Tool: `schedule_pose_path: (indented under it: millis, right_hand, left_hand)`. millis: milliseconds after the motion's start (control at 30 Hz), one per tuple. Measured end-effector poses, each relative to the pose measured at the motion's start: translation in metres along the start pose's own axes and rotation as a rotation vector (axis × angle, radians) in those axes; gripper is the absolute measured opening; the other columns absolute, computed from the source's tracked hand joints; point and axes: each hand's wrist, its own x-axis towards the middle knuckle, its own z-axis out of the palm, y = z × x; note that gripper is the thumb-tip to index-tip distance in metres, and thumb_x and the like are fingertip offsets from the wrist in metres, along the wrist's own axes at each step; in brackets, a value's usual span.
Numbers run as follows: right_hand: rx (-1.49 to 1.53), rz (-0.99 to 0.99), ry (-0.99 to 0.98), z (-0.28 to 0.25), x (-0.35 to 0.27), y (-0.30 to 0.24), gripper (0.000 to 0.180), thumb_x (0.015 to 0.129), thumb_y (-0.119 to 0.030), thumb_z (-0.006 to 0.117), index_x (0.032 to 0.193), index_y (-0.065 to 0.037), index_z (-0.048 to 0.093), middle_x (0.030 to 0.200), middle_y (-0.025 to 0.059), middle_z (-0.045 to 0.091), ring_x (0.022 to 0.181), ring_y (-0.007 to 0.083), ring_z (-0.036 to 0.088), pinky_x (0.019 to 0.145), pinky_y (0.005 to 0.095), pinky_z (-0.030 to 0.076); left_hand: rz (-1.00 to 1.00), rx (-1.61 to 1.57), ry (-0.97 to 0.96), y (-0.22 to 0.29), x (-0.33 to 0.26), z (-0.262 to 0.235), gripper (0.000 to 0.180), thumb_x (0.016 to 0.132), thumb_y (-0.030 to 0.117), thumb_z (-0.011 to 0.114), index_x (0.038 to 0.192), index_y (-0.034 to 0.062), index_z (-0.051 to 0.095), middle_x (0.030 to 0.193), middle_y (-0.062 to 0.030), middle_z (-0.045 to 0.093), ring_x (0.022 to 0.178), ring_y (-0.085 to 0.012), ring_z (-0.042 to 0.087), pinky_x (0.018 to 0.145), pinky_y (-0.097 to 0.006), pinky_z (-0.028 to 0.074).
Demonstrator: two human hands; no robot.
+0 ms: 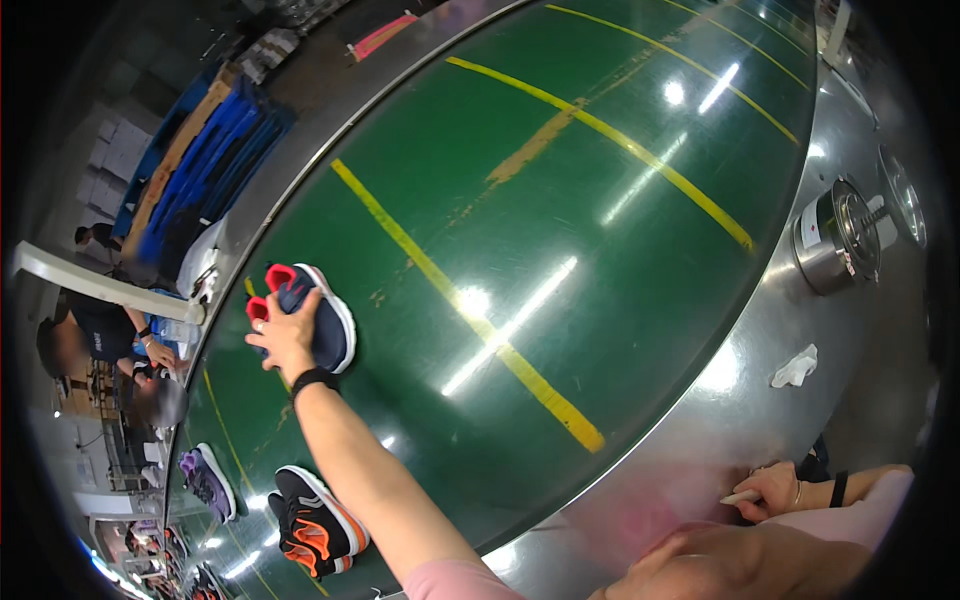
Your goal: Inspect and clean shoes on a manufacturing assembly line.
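Note:
My left hand (287, 335) reaches out over a green belt and grips a pair of navy sneakers (330, 325) with red linings and white soles. Its fingers curl round the pair and hide part of the shoe on the left. My right hand (773, 488) is closed at the lower right, beside the metal edge. A small whitish piece (740, 497) sticks out of it; its kind is not clear. Nearer on the belt lie black sneakers (305, 515) with orange linings, left of my forearm. A purple sneaker (208, 483) lies farther left.
The green belt (560, 230) carries yellow cross lines. On the metal ledge to the right stand a steel pot (835, 240) and a crumpled white cloth (795, 367). Across the belt are a person (100, 325) at work, a pale metal arm (105, 285) and blue pallets (205, 165).

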Motion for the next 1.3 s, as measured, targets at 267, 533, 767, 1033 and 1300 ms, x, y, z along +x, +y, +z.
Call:
schedule_pose_path:
  millis: [267, 533, 767, 1033, 1300]
  right_hand:
    - [0.047, -0.072, 0.113, 0.006, 0.006, 0.010, 0.025, 0.077, -0.014, 0.074, 0.099, -0.009, 0.062, 0.072, 0.0066, 0.066, 0.055, 0.0252, 0.064, 0.050, 0.0363, 0.052]
    - [0.082, -0.178, 0.379, -0.028, 0.000, 0.000, 0.028, 0.080, -0.014, 0.071, 0.105, -0.009, 0.061, 0.082, 0.0085, 0.068, 0.065, 0.0282, 0.066, 0.058, 0.0387, 0.053]
    - [0.016, -0.079, 0.306, -0.038, 0.002, 0.014, 0.029, 0.084, -0.017, 0.067, 0.111, -0.009, 0.060, 0.095, 0.0110, 0.062, 0.087, 0.0311, 0.057, 0.078, 0.0436, 0.043]
    - [0.007, -0.064, 0.414, -0.055, -0.003, 0.014, 0.044, 0.083, -0.013, 0.066, 0.125, -0.008, 0.053, 0.123, 0.0158, 0.049, 0.112, 0.0349, 0.050, 0.096, 0.0441, 0.042]
    - [0.147, -0.110, 0.515, -0.047, -0.010, 0.028, 0.039, 0.083, -0.010, 0.064, 0.121, -0.007, 0.055, 0.118, 0.0147, 0.052, 0.110, 0.0344, 0.051, 0.096, 0.0443, 0.044]
  left_hand:
    - [0.105, 0.016, 0.238, -0.002, -0.034, 0.017, 0.081, 0.069, 0.049, 0.080, 0.138, 0.0193, 0.051, 0.147, -0.0118, 0.044, 0.144, -0.0406, 0.023, 0.098, -0.079, 0.030]
    - [0.158, -0.395, 0.358, -0.008, -0.165, -0.029, 0.053, 0.062, 0.035, 0.088, 0.102, 0.0152, 0.059, 0.127, -0.0043, 0.052, 0.140, -0.0376, 0.027, 0.101, -0.076, 0.029]
    - [0.791, -0.549, 0.309, -0.035, -0.307, -0.124, 0.048, 0.056, 0.024, 0.090, 0.089, 0.0108, 0.057, 0.101, -0.0105, 0.056, 0.117, -0.0362, 0.041, 0.103, -0.050, 0.032]
    - [1.458, 0.093, -0.009, -0.085, -0.497, -0.190, 0.050, 0.058, 0.032, 0.087, 0.102, 0.0246, 0.065, 0.126, -0.0002, 0.054, 0.131, -0.0299, 0.041, 0.111, -0.066, 0.023]
    - [1.303, 0.293, -0.310, -0.103, -0.590, -0.154, 0.040, 0.072, -0.005, 0.062, 0.107, 0.0143, 0.066, 0.153, -0.0005, 0.041, 0.145, -0.0323, 0.033, 0.113, -0.062, 0.023]
